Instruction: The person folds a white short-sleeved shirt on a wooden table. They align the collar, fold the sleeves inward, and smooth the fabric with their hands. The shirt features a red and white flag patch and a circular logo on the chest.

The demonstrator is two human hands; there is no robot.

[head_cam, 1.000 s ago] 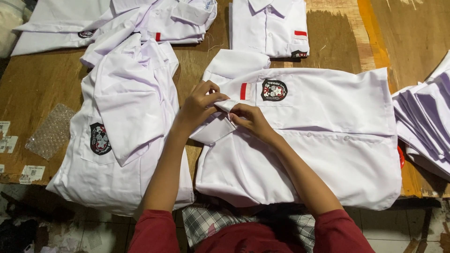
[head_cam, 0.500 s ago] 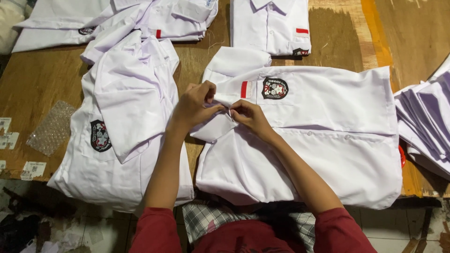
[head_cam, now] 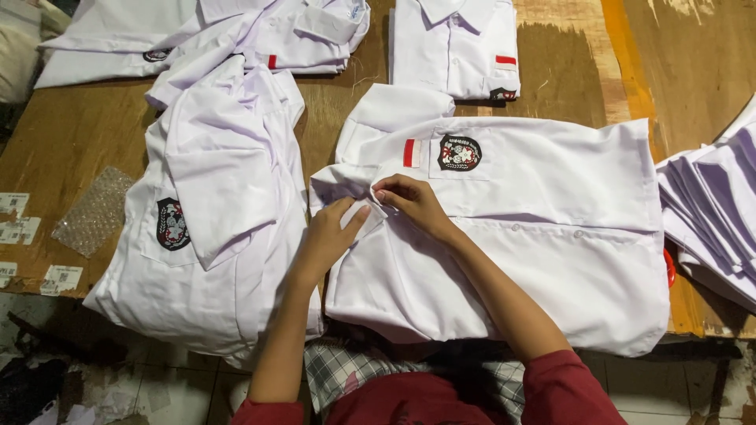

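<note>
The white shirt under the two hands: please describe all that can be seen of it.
The white shirt lies flat on the wooden table, front up, collar end toward the left. It looks like thin woven cloth, with a buttoned placket across its middle, a chest pocket with a dark round badge and a small red and white patch. Its lower edge hangs over the table's near edge. The left hand and right hand pinch the collar area.

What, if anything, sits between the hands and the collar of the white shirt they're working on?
Nothing visible. The left hand and right hand are both already on the collar of the white shirt. The shirt pile lies off to the left, apart from them.
</note>
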